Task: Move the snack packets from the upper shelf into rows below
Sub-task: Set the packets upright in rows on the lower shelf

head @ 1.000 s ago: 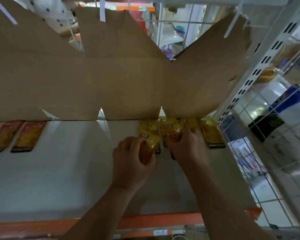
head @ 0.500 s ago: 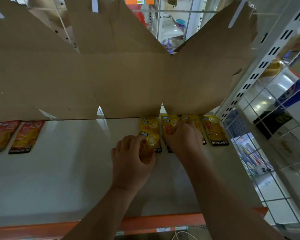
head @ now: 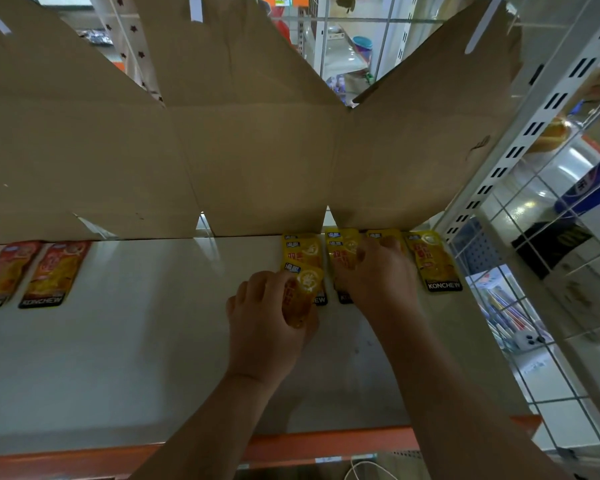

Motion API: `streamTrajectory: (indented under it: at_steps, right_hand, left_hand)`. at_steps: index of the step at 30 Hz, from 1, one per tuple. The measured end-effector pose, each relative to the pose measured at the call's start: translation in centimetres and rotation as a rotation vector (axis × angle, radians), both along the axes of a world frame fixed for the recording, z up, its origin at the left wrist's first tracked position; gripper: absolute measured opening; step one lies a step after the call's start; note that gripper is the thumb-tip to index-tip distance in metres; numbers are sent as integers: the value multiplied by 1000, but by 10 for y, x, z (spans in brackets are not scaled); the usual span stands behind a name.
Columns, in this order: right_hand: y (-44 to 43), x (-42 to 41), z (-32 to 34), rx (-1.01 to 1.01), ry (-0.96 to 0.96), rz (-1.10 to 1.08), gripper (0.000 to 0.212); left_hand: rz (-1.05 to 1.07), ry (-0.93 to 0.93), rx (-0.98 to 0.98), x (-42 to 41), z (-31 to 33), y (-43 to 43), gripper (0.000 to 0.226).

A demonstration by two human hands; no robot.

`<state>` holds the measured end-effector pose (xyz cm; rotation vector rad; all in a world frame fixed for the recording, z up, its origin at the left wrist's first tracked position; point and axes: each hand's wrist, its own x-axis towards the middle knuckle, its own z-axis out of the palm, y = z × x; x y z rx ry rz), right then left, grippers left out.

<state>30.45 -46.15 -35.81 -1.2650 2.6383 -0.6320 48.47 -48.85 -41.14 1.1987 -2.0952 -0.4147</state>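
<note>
Right hand (head: 378,277) rightward, flat on packets (head: 430,259)

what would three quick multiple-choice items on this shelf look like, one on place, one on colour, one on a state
1. Where on the white shelf do the red-orange packets lie?
A. far left
B. far right
C. front edge

2. What colour is the packet in the left hand?
A. blue
B. green
C. yellow

3. The left hand is
A. flat and empty
B. gripping a packet
C. out of view

Key: 1 A, they sit at the left end, towards the back; 2 C, its wrapper is yellow; 3 B, the fingers curl round it.
</note>
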Motion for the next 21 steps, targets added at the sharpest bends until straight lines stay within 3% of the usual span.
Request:
streamTrajectory:
  at_steps: [2, 7, 12, 16, 21]
  right_hand:
    - [14, 6, 6, -116, 12, 50, 25]
    - [49, 48, 3, 16, -48, 267, 23]
    - [59, 49, 0, -47, -125, 173, 30]
    - [72, 37, 1, -80, -226, 86, 44]
    - [96, 18, -6, 19, -165, 43, 85]
  left_hand:
    - [-13, 10, 23, 1, 0, 0, 52]
    - [-76, 28, 26, 1, 4, 6, 47]
    - [-246, 0, -6, 3, 4, 18, 56]
    - [-376, -105, -113, -5, 6, 30, 55]
    - [-476, -190, -266, -18, 8, 38, 53]
